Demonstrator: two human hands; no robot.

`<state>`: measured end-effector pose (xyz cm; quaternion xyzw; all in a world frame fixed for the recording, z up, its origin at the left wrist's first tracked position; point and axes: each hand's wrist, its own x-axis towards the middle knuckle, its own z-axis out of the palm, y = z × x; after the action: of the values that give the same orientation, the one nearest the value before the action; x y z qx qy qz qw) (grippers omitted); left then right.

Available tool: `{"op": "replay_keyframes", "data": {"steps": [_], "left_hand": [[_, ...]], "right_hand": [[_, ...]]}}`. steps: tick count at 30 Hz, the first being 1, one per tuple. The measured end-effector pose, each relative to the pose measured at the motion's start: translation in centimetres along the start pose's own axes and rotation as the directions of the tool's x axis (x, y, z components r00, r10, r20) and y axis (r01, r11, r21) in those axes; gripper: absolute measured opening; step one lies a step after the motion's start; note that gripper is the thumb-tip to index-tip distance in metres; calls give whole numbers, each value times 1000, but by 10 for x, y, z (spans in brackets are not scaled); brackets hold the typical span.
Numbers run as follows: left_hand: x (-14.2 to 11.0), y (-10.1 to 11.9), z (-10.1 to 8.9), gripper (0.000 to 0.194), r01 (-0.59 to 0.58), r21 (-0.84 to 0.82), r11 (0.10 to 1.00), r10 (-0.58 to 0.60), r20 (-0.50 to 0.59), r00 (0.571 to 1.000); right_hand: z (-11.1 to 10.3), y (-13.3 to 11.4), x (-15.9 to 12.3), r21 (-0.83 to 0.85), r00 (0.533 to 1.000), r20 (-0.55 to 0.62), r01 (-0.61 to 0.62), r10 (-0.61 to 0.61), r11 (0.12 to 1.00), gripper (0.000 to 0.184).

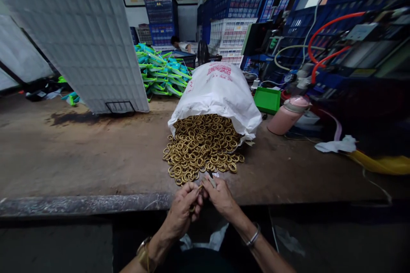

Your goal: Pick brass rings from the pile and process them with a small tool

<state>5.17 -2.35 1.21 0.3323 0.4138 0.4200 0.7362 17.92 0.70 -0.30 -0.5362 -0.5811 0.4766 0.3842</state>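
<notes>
A heap of gold-coloured metal rings (201, 147) spills from a white sack (218, 91) lying on its side on the worn wooden bench (80, 158). Just below the heap, at the bench's front edge, my left hand (182, 209) and my right hand (221, 196) meet, fingers curled. Between their fingertips sits a brass ring (200, 187). My right hand also pinches a small grey metal piece (211, 180). A second ring seems tucked under my left fingers.
A white gridded panel (83, 38) leans at back left. Green and blue bundles (163, 72) lie behind the sack. A green tray (267, 100), a pink bottle (286, 115), red hoses and stacked blue and white crates (233, 8) crowd the right. A person sits far back.
</notes>
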Motion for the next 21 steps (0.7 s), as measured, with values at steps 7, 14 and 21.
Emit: {"op": "replay_keyframes", "data": {"steps": [7, 14, 21], "left_hand": [[5, -8, -1, 27, -18, 117, 993, 27, -77, 997], [2, -6, -1, 30, -31, 184, 982, 47, -86, 995], [-12, -1, 8, 29, 58, -10, 998, -57, 80, 995]], "right_hand": [[-6, 4, -10, -497, 989, 37, 145, -145, 855, 14], [-5, 1, -16, -725, 990, 123, 136, -68, 675, 27], [-17, 8, 7, -803, 997, -73, -56, -5, 593, 24]]}}
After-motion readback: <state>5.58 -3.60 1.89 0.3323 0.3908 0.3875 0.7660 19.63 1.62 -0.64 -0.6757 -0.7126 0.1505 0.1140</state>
